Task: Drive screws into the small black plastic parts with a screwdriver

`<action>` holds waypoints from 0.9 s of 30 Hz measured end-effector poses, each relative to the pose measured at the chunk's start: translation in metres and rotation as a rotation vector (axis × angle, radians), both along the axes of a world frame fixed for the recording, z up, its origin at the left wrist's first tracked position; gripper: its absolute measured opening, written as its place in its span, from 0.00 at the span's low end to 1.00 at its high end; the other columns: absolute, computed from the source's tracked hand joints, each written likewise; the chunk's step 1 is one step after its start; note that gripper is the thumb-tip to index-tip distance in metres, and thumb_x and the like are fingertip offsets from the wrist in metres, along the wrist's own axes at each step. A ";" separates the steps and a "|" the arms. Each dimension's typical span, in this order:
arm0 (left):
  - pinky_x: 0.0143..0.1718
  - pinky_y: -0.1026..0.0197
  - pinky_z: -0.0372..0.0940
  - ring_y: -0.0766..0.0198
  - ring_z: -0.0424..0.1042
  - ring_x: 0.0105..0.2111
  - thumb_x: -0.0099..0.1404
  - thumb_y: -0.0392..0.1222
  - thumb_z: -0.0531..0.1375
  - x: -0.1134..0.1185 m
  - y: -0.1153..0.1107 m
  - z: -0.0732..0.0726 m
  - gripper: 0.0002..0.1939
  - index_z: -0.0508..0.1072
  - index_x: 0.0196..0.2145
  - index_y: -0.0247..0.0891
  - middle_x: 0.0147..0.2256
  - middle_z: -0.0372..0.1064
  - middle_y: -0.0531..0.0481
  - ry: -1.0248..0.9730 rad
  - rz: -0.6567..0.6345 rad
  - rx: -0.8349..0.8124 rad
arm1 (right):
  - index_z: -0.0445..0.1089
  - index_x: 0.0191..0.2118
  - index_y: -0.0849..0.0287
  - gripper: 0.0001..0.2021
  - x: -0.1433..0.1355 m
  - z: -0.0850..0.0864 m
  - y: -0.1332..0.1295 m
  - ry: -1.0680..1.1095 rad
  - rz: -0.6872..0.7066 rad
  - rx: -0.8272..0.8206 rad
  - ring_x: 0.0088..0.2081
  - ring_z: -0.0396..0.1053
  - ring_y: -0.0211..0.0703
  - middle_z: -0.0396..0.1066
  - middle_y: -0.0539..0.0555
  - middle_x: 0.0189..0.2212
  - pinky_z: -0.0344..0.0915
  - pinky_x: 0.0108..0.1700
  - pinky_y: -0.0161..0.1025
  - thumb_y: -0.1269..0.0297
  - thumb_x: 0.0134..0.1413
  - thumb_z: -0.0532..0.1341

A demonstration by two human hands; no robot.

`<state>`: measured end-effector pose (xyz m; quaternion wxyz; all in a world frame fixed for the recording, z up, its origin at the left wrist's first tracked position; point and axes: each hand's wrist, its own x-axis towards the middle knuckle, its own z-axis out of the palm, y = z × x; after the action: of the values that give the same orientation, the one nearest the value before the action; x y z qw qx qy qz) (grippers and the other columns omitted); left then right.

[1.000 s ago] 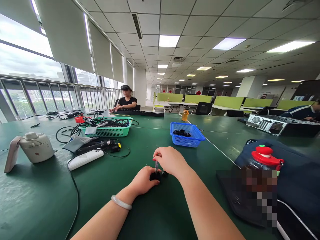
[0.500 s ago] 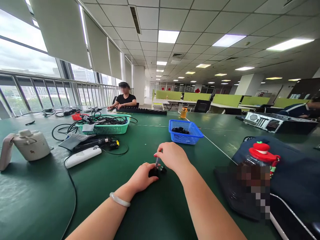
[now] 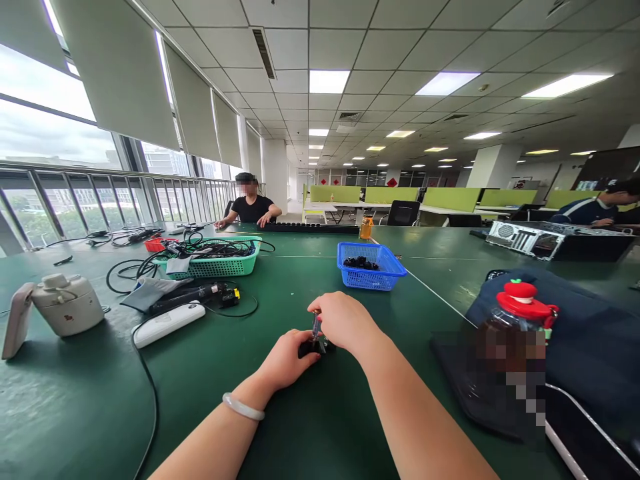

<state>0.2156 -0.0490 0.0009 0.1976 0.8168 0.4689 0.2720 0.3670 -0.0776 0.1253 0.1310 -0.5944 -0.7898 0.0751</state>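
My left hand [image 3: 286, 360] is closed round a small black part [image 3: 306, 347], pinning it to the green table. Over that part, my right hand [image 3: 347, 323] pinches an upright small screwdriver [image 3: 316, 325] with a clear handle. The screwdriver's lower end meets the black part or stands just above it; the contact point is too small to make out. A small dark piece with a shiny side [image 3: 329, 345] shows under my right hand, and I cannot tell whether it is joined to the black part. Beyond my hands stands a blue basket [image 3: 373, 279] holding several small black parts.
Left of my hands lie a white power strip [image 3: 169, 325], a green basket [image 3: 220, 268] full of cables and a white bottle [image 3: 70, 307]. To the right are a red-lidded bottle [image 3: 523, 303] and a computer case [image 3: 560, 240]. Two other people sit at the table.
My hands keep their hold, with the screwdriver still upright on the black part. The view has shifted slightly. The person across the table has moved their hands apart, and the person at right sits differently.
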 end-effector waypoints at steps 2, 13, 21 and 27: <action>0.41 0.58 0.62 0.57 0.69 0.38 0.56 0.41 0.61 0.000 0.000 0.000 0.15 0.75 0.43 0.40 0.36 0.72 0.49 -0.004 -0.004 -0.004 | 0.74 0.49 0.54 0.23 0.000 0.001 -0.002 -0.014 0.005 -0.010 0.41 0.74 0.41 0.77 0.52 0.41 0.63 0.35 0.31 0.79 0.46 0.60; 0.42 0.59 0.62 0.58 0.68 0.38 0.56 0.41 0.61 0.000 -0.001 0.002 0.14 0.75 0.42 0.40 0.36 0.71 0.49 -0.018 -0.007 0.011 | 0.75 0.45 0.55 0.17 0.001 -0.003 0.001 -0.059 0.000 0.019 0.40 0.74 0.44 0.77 0.53 0.37 0.63 0.34 0.33 0.77 0.51 0.58; 0.46 0.57 0.62 0.57 0.68 0.42 0.53 0.39 0.63 -0.001 0.001 0.000 0.16 0.76 0.42 0.41 0.40 0.72 0.49 0.014 -0.025 -0.031 | 0.78 0.35 0.53 0.09 -0.002 0.000 0.001 -0.028 -0.037 -0.005 0.33 0.73 0.42 0.77 0.52 0.33 0.59 0.29 0.34 0.66 0.56 0.59; 0.47 0.56 0.62 0.56 0.68 0.42 0.55 0.39 0.62 0.000 -0.001 0.002 0.16 0.76 0.43 0.42 0.40 0.72 0.49 0.004 -0.010 -0.012 | 0.78 0.33 0.54 0.10 -0.001 0.000 0.001 -0.025 -0.051 0.007 0.32 0.73 0.43 0.77 0.54 0.32 0.58 0.28 0.34 0.60 0.57 0.59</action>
<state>0.2155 -0.0502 0.0034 0.2031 0.8184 0.4667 0.2666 0.3659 -0.0763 0.1253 0.1252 -0.6150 -0.7761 0.0616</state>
